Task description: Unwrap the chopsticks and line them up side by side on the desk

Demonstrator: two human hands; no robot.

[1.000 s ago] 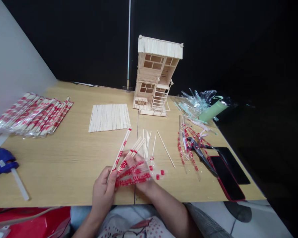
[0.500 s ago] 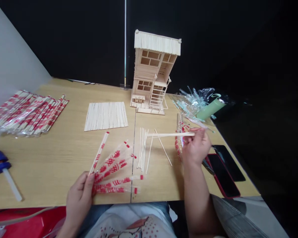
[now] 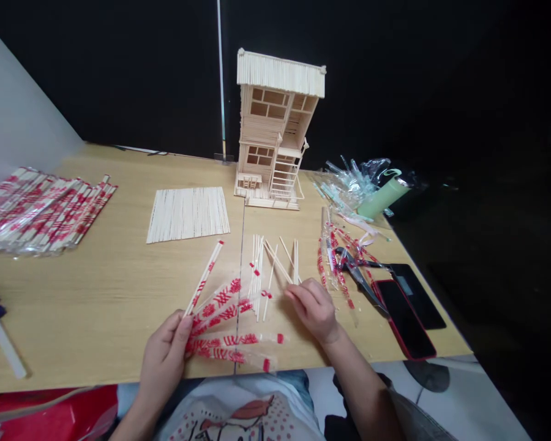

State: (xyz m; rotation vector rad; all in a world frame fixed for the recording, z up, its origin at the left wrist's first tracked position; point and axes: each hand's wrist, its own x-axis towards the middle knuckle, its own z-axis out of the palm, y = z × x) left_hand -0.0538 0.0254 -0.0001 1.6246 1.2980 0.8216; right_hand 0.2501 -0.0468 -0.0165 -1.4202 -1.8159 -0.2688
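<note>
The tabletop point(image 3: 119, 288) carries everything here, and because our forearms come in over its near edge, a swing of either could sweep small things off. The house point(image 3: 264, 130) stands upright at the back; a long reach could knock it, and its thin joints look easy to snap. At the left, the packets point(image 3: 50, 208) lie in shiny plastic that we judge slippery, so a bump could set them sliding. The mat point(image 3: 190, 213), flat in front of the house and to its left, could crack under a leaning palm. Our left grip point(image 3: 168, 346) is closed around several wrappers and one set of wrapped sticks; our right grip point(image 3: 316, 309) is narrow, fingertips together by the near ends of some sticks, though we cannot tell whether it pinches them. The phone point(image 3: 406, 318) lies near the front edge, just beside the pliers point(image 3: 362, 285); a backward elbow could push it over. The wrapped sticks point(image 3: 204, 278) slant up from the left fingers and could slip out if those loosen. The wrappers point(image 3: 223, 296) fan toward the middle, where their tips could drag the loose sticks point(image 3: 257, 282), which lie at crossing angles and could roll.
</note>
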